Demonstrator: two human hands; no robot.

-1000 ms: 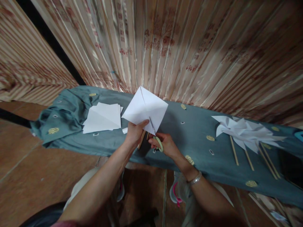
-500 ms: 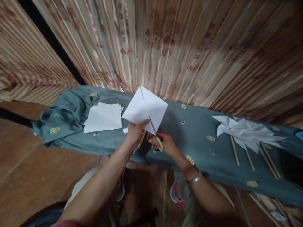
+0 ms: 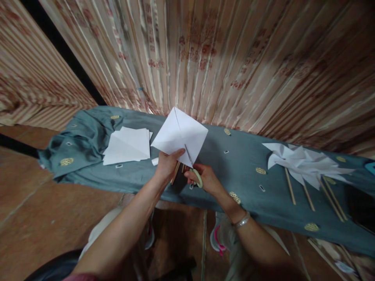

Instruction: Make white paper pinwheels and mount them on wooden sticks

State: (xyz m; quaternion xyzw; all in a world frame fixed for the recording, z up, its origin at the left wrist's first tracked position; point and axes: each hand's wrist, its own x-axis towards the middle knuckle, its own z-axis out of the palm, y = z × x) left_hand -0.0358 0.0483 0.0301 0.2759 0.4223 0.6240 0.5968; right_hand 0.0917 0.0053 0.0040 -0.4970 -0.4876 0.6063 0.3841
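My left hand (image 3: 167, 164) pinches the near left edge of a white square sheet of paper (image 3: 178, 130), its thumb on top. One corner of the sheet points away from me, with a line running inward from it. In my right hand (image 3: 203, 177) is a pair of scissors (image 3: 197, 177) with pale green handles. The blade lies over the sheet's near corner, pointing toward its middle. Below the sheet, wooden sticks (image 3: 175, 173) show in part. A stack of white paper (image 3: 129, 145) lies to the left of the sheet.
A teal patterned cloth (image 3: 243, 164) covers the long table. On the right lie several white paper pinwheels (image 3: 304, 162) on wooden sticks (image 3: 290, 186). A dark object (image 3: 361, 207) sits at the right edge. Behind the table hangs a pleated curtain (image 3: 199, 58). A black pole (image 3: 63, 50) slants at left.
The hands and sheet have hardly moved. The scissor blades look slightly different at the near corner; whether they opened or closed is hard to make out.
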